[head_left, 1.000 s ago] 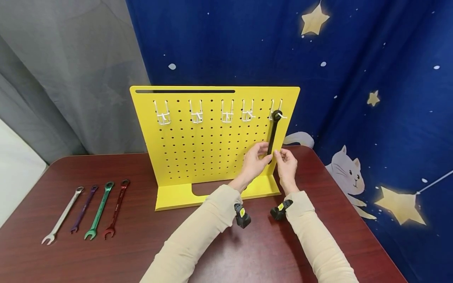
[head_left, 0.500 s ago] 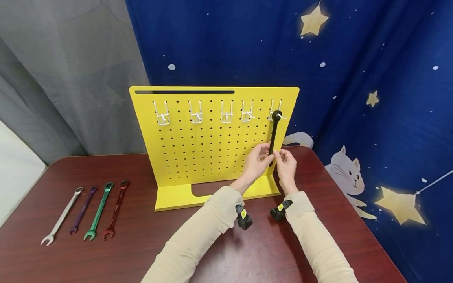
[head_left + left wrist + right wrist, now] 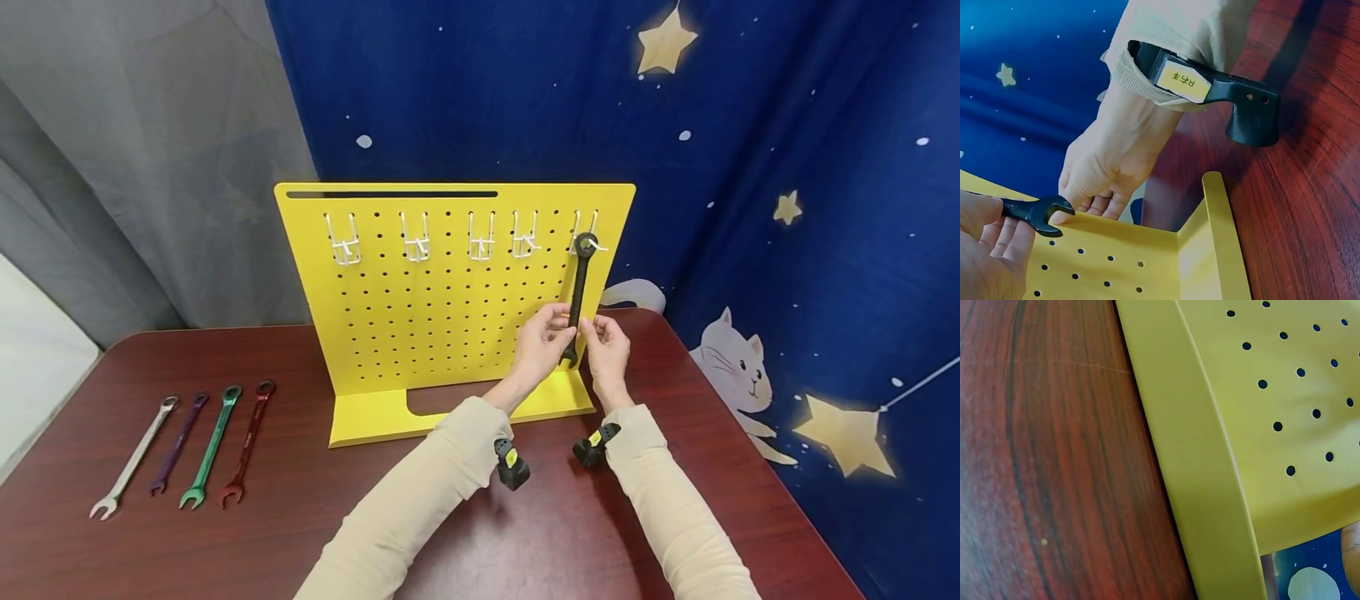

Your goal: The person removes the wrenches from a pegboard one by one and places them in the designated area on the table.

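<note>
In the head view, a black combination wrench (image 3: 580,283) hangs along the right side of a yellow pegboard (image 3: 420,325). Its ring end is at the rightmost white hook (image 3: 596,244), whose prong pokes out through the ring. My left hand (image 3: 540,343) pinches the lower shaft between thumb and fingers, and the open end (image 3: 1044,215) sticks out past them in the left wrist view. My right hand (image 3: 607,350) holds the board's right edge, thumb in front and fingers behind. The right wrist view shows mostly board and table, with a sliver of that hand at its edge.
Several more white hooks (image 3: 417,247) line the board's top. On the table's left lie a silver wrench (image 3: 135,458), a purple wrench (image 3: 178,443), a green wrench (image 3: 212,447) and a red wrench (image 3: 247,443). A blue curtain (image 3: 480,92) hangs behind the reddish-brown table (image 3: 300,550).
The black wrench has turned about its length, from nearly edge-on to its flat face showing, and its open end now shows below my left hand. Both hands have stayed almost in place.
</note>
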{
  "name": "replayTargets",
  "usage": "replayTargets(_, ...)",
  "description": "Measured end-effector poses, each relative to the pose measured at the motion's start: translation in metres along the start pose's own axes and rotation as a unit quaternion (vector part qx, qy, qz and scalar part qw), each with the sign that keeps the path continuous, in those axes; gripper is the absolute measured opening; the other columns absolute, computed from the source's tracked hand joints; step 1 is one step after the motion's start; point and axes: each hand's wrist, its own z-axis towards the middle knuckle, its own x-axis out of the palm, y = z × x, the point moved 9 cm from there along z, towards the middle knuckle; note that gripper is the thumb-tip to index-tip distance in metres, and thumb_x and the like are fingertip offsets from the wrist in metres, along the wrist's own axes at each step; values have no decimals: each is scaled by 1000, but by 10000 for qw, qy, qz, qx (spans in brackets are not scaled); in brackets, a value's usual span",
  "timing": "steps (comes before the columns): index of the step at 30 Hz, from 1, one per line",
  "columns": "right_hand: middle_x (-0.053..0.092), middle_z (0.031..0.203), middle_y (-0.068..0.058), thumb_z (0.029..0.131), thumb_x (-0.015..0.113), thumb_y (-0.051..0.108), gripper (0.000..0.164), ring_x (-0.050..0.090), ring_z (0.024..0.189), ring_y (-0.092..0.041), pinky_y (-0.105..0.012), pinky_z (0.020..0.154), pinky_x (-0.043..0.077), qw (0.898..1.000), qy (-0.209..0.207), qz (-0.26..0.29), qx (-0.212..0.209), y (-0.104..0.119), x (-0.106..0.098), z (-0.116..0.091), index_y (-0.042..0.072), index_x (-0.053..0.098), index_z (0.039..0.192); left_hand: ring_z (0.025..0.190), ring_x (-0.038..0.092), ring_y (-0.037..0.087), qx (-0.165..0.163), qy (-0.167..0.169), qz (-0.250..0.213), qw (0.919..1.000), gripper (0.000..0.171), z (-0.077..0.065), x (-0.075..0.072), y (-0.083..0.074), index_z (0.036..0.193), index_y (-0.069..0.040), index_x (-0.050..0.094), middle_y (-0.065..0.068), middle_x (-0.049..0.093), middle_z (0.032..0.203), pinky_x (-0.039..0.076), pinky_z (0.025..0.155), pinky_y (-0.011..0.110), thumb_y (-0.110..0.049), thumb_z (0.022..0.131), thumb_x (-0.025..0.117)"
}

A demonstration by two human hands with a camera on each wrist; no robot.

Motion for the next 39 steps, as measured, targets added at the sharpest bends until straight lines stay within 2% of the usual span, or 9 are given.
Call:
replayTargets(3,57,71,11,88,67,17,24,55,71,-12,-14,64,42,10000,-55,-33,-4,-12,-1,4,-5,63,99,85,68,20,29,44,-17,10000,28,-1,-1,-1,119,-8,60,12,69,99,53,71,20,-6,91,61)
replayTargets(11,57,72,11,88,67,18,25,52,68,-2,-14,63,43,9998,-108,-137,35,-16,-2,6,-4,63,99,87,68,29,-70,153,-443,9989,27,-2,1,0,116,-5,62,16,69,100,54,72,24,-4,89,62)
replayTargets(14,56,71,11,88,66,15,24,52,67,-1,-12,62,43,9999,-74,-90,94,-10,-1,4,-6,62,99,89,68,33,-128,209,-552,9982,28,-4,1,-5,117,-2,60,20,68,102,55,75,30,-2,90,61)
replayTargets(19,55,71,11,89,64,9,25,52,66,0,-12,61,42,10000,50,-12,41,7,1,-4,-13,60,101,92,65,41,-148,303,-660,9972,28,-13,-2,-25,118,5,58,27,65,104,54,79,41,4,90,57)
replayTargets(21,55,71,12,89,64,9,25,51,66,1,-11,61,42,10000,69,-23,29,10,1,-5,-13,60,101,93,64,42,-137,331,-703,9969,28,-13,-2,-26,118,6,57,28,64,105,54,80,43,4,90,57)
replayTargets(28,56,71,12,88,66,14,25,52,68,-1,-12,62,43,9999,-32,17,102,-9,-1,1,-8,62,100,89,68,32,-136,311,-641,9974,27,-5,2,-4,117,-4,61,18,68,102,55,75,33,-3,90,60)
replayTargets(33,56,71,12,88,67,18,25,53,68,-2,-13,61,42,9999,-110,-100,12,-18,-2,5,-5,63,99,83,69,25,-15,254,-476,9985,24,-5,2,-4,114,-6,63,15,69,99,54,69,24,-4,90,62)
replayTargets(39,57,71,13,88,67,20,26,53,69,-3,-14,62,42,9998,-107,-161,-35,-16,-2,5,-3,64,98,80,70,21,102,213,-261,9994,24,-6,1,-8,113,-7,63,13,70,98,54,67,21,-4,89,62)
